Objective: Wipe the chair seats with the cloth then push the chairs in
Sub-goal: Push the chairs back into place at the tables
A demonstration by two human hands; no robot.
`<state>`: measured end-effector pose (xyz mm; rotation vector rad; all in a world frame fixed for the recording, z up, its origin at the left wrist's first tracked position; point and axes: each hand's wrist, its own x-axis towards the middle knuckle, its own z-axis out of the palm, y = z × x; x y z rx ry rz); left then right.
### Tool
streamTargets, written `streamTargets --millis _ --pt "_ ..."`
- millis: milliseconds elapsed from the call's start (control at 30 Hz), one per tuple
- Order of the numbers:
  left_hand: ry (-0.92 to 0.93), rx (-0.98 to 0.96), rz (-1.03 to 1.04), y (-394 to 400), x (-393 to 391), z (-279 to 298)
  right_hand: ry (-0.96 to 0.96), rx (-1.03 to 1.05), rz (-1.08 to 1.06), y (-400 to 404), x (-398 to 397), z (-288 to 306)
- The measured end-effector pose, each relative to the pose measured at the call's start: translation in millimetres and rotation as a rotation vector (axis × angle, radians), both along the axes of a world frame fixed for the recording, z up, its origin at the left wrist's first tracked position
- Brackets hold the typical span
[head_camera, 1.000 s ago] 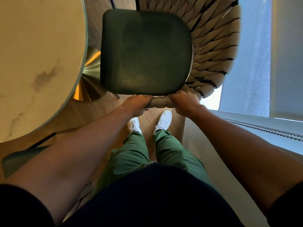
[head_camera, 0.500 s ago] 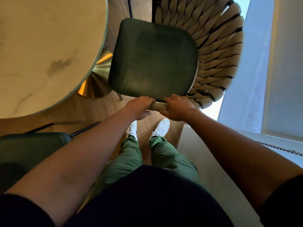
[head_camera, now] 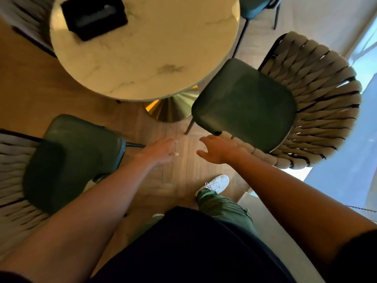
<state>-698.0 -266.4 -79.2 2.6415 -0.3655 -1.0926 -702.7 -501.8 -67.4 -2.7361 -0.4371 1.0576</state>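
both hands hang free over the wooden floor (head_camera: pixel 183 180), holding nothing. the left hand (head_camera: pixel 161 151) is spread with its fingers straight and relaxed, above the bare boards between the two chairs. the right hand (head_camera: pixel 219 149) is loosely opened too, thumb out to the side, its fingertips close to the near corner of the right chair (head_camera: pixel 244 105); whether they touch the woven rim there is hard to tell, since the edge blurs into the hand. that chair has a dark green seat and a wrapped beige rope back curving round its far side, and its front edge sits just under the rim of the round marble table (head_camera: pixel 146 48), beside the table's gold pedestal base (head_camera: pixel 169 109). the left chair (head_camera: pixel 71 158), same green seat and rope back, stands apart from the table with open floor between its seat and the tabletop. a black box (head_camera: pixel 93 16) lies on the far side of the table. a third chair (head_camera: pixel 255 6) shows partly at the top edge. below, a white shoe (head_camera: pixel 216 183) and green trouser leg (head_camera: pixel 222 207) are planted on the floor near the right chair.
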Motion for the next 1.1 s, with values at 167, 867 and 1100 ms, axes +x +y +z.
streamTargets --millis 167,867,1100 --pt "-0.022 0.053 0.140 101 -60 16 0.010 -0.004 0.129 91 -28 12" --pt "-0.109 0.103 0.823 381 -352 13 0.077 0.020 0.798 451 -149 24" --pt "-0.059 0.107 0.972 426 -371 12 0.119 -0.071 1.047 540 -143 8"
